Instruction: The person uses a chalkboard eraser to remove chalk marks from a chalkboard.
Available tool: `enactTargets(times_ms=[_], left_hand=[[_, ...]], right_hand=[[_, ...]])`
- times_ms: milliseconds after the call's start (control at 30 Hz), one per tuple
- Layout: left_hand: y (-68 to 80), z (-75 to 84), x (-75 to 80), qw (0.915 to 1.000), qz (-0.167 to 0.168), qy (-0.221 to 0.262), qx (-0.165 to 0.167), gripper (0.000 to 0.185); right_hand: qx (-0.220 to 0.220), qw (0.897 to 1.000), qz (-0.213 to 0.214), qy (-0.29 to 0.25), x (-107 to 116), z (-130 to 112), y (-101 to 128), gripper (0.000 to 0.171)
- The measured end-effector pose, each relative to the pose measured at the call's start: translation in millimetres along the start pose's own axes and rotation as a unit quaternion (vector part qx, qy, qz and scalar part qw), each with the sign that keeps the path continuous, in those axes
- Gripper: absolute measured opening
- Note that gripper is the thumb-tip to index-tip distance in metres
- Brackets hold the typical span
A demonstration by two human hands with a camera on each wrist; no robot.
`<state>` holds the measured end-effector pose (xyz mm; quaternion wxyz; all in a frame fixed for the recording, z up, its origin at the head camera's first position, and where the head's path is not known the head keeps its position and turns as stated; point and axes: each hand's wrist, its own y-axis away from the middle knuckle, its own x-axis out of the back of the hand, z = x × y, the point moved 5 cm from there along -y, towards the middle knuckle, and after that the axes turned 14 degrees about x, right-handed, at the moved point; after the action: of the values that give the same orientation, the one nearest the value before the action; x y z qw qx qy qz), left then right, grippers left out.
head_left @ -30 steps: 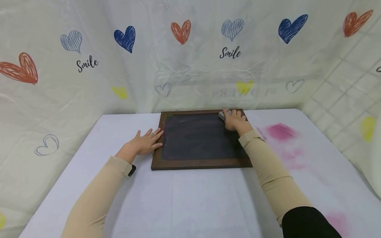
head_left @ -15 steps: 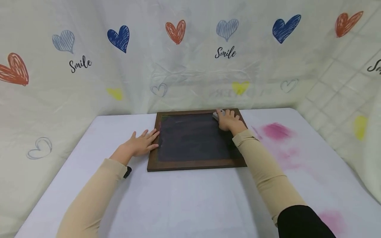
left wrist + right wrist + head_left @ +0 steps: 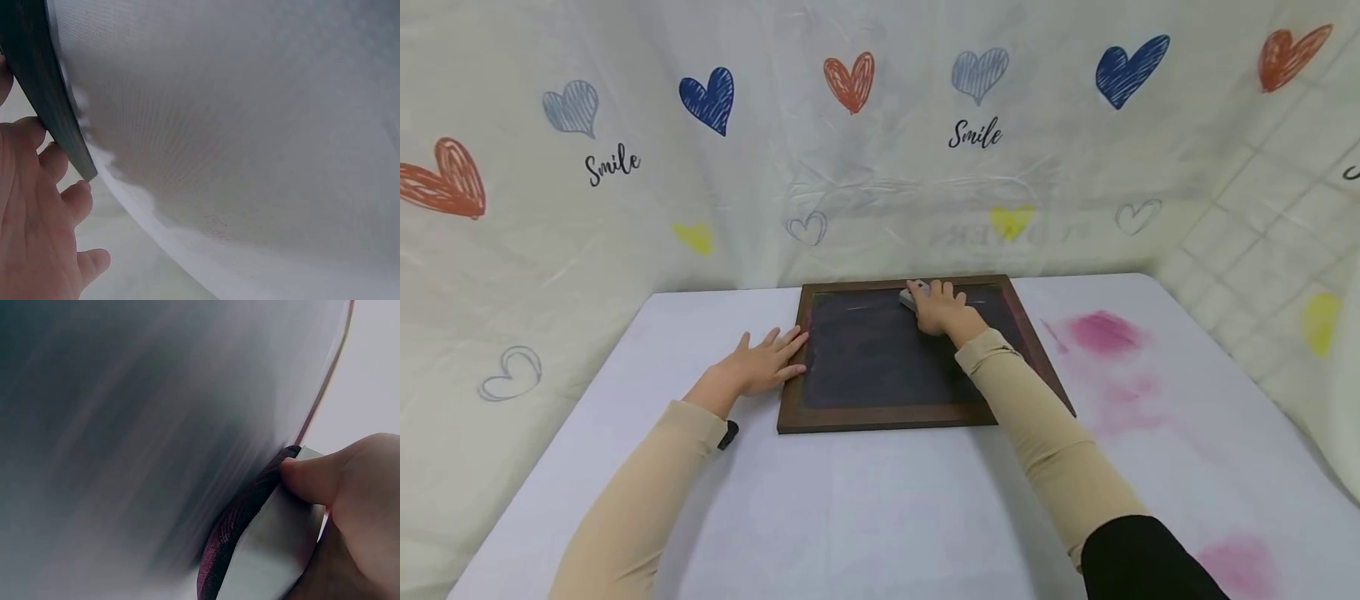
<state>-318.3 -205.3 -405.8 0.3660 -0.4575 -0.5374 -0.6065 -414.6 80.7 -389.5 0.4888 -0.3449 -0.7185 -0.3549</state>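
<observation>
Bright, even, soft-shadowed light; sharp head view with bowed edges; both wrist views close and blurred.

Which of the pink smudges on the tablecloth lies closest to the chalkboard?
The big, saturated pink smudge just right of the chalkboard, level with its far half. The paler smear sits nearer the viewer, and another lies at the near edge.

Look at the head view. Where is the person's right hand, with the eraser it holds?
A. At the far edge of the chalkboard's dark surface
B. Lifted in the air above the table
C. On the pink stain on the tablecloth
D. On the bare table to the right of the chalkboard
A: the right hand holds the eraser on the chalkboard near its far frame edge.
</observation>
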Motion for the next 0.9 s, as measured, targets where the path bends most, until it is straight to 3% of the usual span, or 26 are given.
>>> enactTargets(times_ms=[300, 567, 733, 900], left_hand=[[-3.5, 4.3, 1.9, 1.0000, -0.003, 0.004, 0.001, 0.072], [0.1, -1.2, 0.7, 1.0000, 0.005, 0.003, 0.004, 0.070], [0.4, 0.1, 0.9, 1.0000, 0.007, 0.004, 0.000, 0.070], [-1.4, -0.2, 0.6, 1.0000, 0.002, 0.002, 0.001, 0.071]], right_hand=[[0.010, 0.999, -0.014, 0.046, -13.5, -63.9, -29.0, 0.065], [0.055, 0.995, -0.016, 0.084, -26.4, -133.7, -39.7, 0.062], [0.059, 0.993, -0.019, 0.097, -29.2, -132.6, -39.3, 0.064], [0.043, 0.997, -0.013, 0.069, -19.5, -99.0, -33.0, 0.065]])
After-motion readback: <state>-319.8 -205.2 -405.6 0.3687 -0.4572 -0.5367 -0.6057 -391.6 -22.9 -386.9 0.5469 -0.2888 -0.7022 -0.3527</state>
